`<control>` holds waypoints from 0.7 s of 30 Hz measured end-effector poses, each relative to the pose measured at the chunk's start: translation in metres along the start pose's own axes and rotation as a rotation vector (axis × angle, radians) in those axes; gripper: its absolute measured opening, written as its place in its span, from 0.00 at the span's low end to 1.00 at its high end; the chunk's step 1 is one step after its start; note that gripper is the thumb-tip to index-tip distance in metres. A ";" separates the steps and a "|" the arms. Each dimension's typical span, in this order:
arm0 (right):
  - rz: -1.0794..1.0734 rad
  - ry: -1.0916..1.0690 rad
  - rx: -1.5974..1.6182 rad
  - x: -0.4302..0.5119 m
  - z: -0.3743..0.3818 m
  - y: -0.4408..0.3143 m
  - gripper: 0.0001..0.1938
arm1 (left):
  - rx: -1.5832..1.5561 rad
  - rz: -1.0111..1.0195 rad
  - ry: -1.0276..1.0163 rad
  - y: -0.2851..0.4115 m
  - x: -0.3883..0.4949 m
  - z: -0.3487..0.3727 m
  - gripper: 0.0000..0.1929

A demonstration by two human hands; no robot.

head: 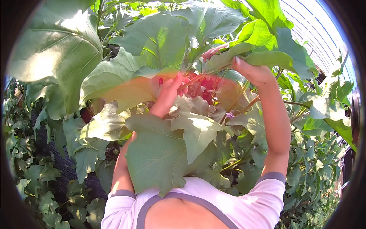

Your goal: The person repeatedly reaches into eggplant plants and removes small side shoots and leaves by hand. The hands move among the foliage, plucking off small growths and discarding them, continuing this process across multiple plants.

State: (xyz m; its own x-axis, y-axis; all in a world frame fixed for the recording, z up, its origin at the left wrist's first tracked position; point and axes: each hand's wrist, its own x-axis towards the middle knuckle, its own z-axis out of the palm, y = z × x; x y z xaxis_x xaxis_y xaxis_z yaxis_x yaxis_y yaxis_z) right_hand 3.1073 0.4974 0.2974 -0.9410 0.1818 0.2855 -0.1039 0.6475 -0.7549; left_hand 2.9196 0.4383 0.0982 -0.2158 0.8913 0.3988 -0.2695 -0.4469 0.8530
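Broad, lobed leaves, looking like eggplant foliage, surround both of my raised hands. My left hand (171, 88) is among the stems at the centre, its fingers bent around or against a stem (192, 81); a reddish glare blurs the contact. Farther right and higher, my right hand (251, 70) has its thumb against a large green leaf (228, 57), with its other fingers behind the leaf, gripping it. A small purple flower (230, 114) hangs below, between my arms. One big leaf (155, 151) covers part of my left forearm.
A very large leaf (65, 45) fills the upper left. Dark plastic sheeting (64, 160) lies beneath foliage at the lower left. More leafy plants (311, 169) stand on the right, under a ribbed, translucent greenhouse cover (317, 25). A branch (296, 103) reaches out to the right of my right arm.
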 end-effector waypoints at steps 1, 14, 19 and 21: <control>-0.041 -0.056 -0.168 0.001 -0.001 -0.008 0.22 | -0.031 -0.001 0.008 0.000 -0.003 -0.002 0.31; -0.132 0.018 -0.866 0.109 0.050 -0.074 0.29 | -0.254 0.041 0.038 0.034 -0.016 -0.058 0.29; -0.111 0.141 -0.981 0.104 0.054 -0.070 0.24 | -0.260 0.047 -0.010 0.044 -0.023 -0.075 0.25; -0.103 0.188 -0.942 0.098 0.051 -0.067 0.22 | -0.238 0.048 -0.032 0.044 -0.024 -0.077 0.25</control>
State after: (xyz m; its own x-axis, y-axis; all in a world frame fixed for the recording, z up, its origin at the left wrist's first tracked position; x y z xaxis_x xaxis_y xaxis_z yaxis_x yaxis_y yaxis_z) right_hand 3.0055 0.4340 0.3453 -0.8665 0.1532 0.4751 0.1949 0.9800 0.0394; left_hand 2.8409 0.3909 0.1004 -0.2045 0.8688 0.4509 -0.4741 -0.4909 0.7309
